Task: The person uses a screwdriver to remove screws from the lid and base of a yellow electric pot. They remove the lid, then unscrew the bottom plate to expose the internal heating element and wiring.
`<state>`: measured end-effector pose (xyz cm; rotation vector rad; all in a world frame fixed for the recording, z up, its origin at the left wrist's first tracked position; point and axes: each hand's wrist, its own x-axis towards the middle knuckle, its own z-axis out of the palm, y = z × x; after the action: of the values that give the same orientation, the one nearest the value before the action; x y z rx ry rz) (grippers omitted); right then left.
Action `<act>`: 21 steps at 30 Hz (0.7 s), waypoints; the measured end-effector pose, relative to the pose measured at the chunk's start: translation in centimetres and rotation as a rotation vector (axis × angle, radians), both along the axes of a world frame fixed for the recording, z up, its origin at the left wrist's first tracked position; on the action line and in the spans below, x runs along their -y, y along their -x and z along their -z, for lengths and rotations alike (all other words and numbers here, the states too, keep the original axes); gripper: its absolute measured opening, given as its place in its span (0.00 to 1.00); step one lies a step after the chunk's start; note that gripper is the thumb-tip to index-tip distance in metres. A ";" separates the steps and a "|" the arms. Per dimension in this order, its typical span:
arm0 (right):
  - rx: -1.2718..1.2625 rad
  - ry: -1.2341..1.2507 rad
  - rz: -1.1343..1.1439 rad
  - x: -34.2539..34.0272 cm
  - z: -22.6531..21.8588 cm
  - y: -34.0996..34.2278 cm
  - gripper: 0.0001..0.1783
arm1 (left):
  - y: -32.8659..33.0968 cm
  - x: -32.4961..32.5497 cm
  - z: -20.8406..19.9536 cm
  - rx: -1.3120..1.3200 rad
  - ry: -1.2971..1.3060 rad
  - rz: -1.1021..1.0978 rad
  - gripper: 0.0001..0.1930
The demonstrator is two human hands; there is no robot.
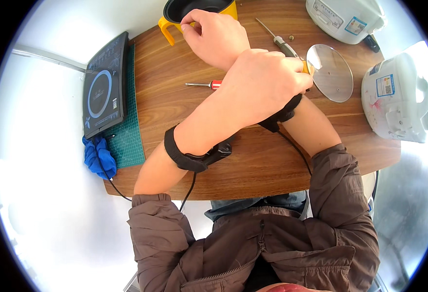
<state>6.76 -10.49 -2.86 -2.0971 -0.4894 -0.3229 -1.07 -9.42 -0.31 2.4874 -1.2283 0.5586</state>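
My forearms cross over the table, the left above the right. My left hand (268, 80) is closed, its fingers curled beside a clear lid (338, 73). A yellow piece (308, 67) shows at its fingertips; whether it belongs to the lid I cannot tell. What this hand grips is hidden. My right hand (217, 39) comes out beyond it at the upper left, fingers bent in and thumb near the index finger. It overlaps the front rim of a yellow pot (230, 10) with a dark inside. Anything in those fingers is out of sight.
A grey-handled screwdriver (285, 47) and a red-handled screwdriver (216, 84) lie on the wooden table. Left stand a black induction cooker (102, 92) on a green mat (129, 141) and a blue cloth (99, 158). Two white appliances (347, 22) stand at right. Cables trail from my wrist straps.
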 end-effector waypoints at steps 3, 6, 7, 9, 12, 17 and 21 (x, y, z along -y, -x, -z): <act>-0.079 -0.031 -0.046 0.3 0.1 -0.3 0.14 | -0.1 0.1 0.2 -0.027 0.039 0.016 0.05; -0.135 -0.088 -0.094 0.3 0.3 -0.7 0.15 | 0.0 0.0 0.2 -0.057 0.094 0.009 0.06; -0.149 -0.101 -0.109 0.3 0.3 -0.8 0.16 | 0.0 0.1 0.3 -0.068 0.140 0.005 0.06; -0.170 -0.109 -0.131 0.3 0.5 -1.1 0.17 | -0.1 0.3 0.4 -0.079 0.206 -0.005 0.07; -0.207 -0.088 -0.158 0.1 0.8 -1.4 0.17 | -0.4 0.5 0.6 -0.087 0.256 -0.026 0.08; -0.251 -0.088 -0.231 0.3 1.9 -2.0 0.17 | -0.2 0.0 0.7 -0.099 0.124 0.077 0.08; -0.280 -0.159 -0.286 0.9 1.8 -2.6 0.15 | 0.2 -0.5 1.2 -0.014 0.064 0.167 0.10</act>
<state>9.36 -11.37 -4.63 -1.8502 -0.5662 0.0946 -1.32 -8.87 -1.49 2.3054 -1.3748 0.5273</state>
